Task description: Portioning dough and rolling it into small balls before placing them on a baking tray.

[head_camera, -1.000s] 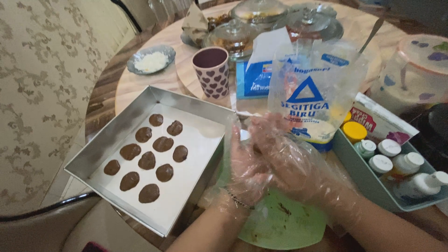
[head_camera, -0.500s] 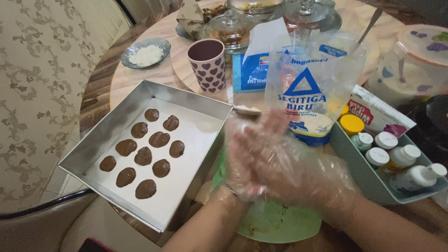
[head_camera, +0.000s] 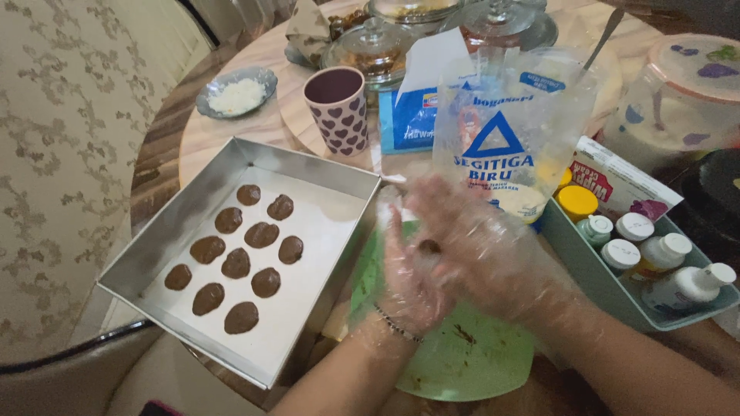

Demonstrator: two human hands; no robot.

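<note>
Both my hands wear thin clear plastic gloves and meet over a green plate [head_camera: 478,362]. My left hand [head_camera: 405,273] lies palm up under my right hand [head_camera: 482,246], and a small brown dough ball [head_camera: 428,247] sits pressed between the two palms. To the left stands a metal baking tray [head_camera: 177,223] lined with white paper, holding several flattened brown dough pieces [head_camera: 235,263] in rows.
A clear flour bag [head_camera: 509,131] stands behind my hands. At the right is a teal bin [head_camera: 609,289] of small bottles. A heart-patterned cup [head_camera: 338,109], a small dish of white shreds [head_camera: 237,94], glass-lidded jars [head_camera: 378,46] and a lidded plastic tub [head_camera: 686,92] crowd the round table.
My hands have kept rubbing together over the green plate, shifting slightly; the brown dough ball now shows between the palms. The view has drifted a little.
</note>
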